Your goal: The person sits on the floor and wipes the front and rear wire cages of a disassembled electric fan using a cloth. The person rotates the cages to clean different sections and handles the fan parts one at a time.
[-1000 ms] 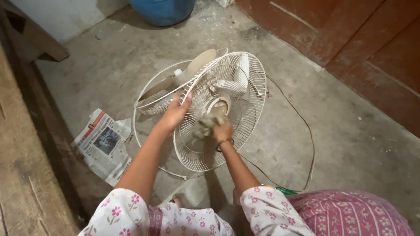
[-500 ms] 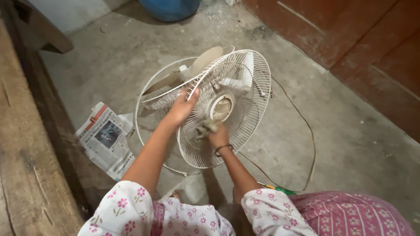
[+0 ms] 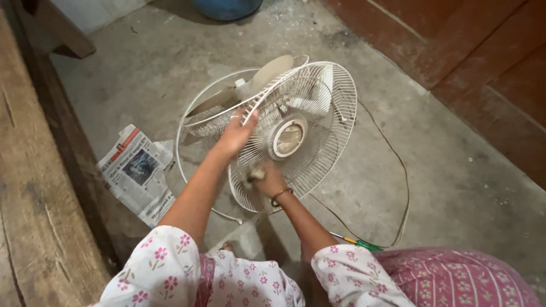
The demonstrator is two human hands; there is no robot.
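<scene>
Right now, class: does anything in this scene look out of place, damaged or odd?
Yes. The fan lies on the floor with its front grille off, tilted against it. The left hand holds the grille's rim; the right hand presses a cloth on its dusty wires. A newspaper lies on the floor, crumpled.

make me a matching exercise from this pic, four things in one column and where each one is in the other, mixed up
Things:
1. left hand
2. right hand
3. newspaper
4. blue tub

Places:
a. flat on the floor, left of the fan
b. low on the front grille, holding a cloth
c. top edge of the view
d. on the grille's upper left rim

Pairs: 1-d, 2-b, 3-a, 4-c
</scene>
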